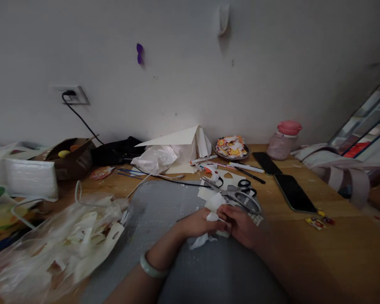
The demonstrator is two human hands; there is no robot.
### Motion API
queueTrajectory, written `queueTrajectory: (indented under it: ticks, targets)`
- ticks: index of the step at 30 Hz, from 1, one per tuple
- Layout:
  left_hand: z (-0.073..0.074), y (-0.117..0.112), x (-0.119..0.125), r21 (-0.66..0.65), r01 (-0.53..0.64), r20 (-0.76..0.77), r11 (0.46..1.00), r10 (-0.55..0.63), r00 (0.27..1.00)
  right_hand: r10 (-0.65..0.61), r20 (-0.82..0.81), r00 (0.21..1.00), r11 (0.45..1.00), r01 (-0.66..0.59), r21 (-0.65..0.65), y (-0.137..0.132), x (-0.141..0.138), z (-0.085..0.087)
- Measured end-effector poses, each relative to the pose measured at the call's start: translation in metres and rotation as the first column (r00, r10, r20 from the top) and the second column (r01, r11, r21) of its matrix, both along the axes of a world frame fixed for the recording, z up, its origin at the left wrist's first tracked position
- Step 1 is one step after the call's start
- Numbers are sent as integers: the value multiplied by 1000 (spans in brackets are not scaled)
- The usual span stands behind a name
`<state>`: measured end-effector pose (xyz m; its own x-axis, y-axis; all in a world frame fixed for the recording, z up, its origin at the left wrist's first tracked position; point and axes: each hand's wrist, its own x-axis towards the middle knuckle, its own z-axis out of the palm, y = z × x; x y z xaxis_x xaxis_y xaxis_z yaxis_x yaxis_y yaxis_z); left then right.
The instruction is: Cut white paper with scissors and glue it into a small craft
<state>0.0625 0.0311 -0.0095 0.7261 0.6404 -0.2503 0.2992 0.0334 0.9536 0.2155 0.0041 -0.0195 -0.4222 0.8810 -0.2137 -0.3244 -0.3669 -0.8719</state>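
Both my hands meet over a grey cutting mat (164,211) near the table's middle. My left hand (198,223) is closed, pinching a piece of white paper (209,219). My right hand (240,226) is closed on the same paper from the right. A pale green bangle (152,268) circles my left wrist. Grey-handled scissors (240,197) lie on paper scraps just beyond my fingers, with black-handled scissors (247,185) behind them. A white glue gun (211,169) lies farther back.
A clear plastic bag of paper scraps (63,245) lies at the left. Two dark phones (294,192) rest at the right, with a pink-lidded bottle (283,139) behind. A plate of stickers (231,148), markers (245,167) and folded white card (177,139) sit by the wall. A brown box (72,158) stands at the back left.
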Motion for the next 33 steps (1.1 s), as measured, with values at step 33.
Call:
queueTrajectory:
  ticks: [33]
  targets:
    - [-6, -1, -2, 232, 122, -141, 965, -91, 986, 33, 259, 965, 992, -64, 112, -1, 2, -7]
